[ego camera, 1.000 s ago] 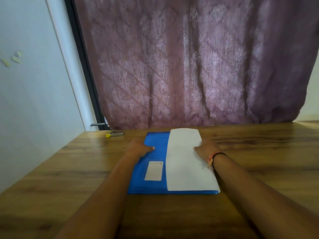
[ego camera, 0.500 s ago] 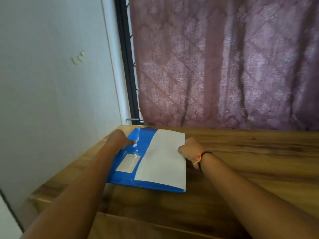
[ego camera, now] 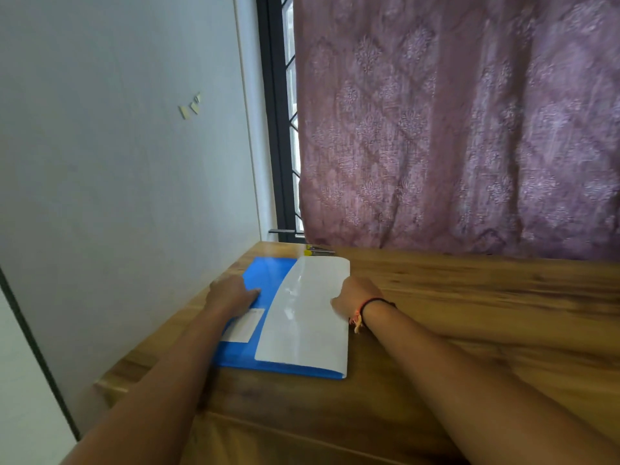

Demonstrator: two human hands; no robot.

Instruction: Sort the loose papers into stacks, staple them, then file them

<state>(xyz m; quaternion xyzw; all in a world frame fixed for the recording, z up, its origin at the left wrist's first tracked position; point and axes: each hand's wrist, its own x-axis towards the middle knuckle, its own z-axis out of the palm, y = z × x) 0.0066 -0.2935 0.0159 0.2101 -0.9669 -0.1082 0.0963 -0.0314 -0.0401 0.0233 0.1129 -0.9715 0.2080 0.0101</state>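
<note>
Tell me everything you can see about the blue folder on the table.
The blue folder is a thin, glossy, plastic-looking rectangle lying flat on the wooden table, near its left edge. A white sheet with a curved left border covers its right part, leaving a blue strip along the near edge. A small pale label sits on the blue face. The left hand rests on the blue part. The right hand touches the sheet's right edge, though its grip is unclear.
</note>
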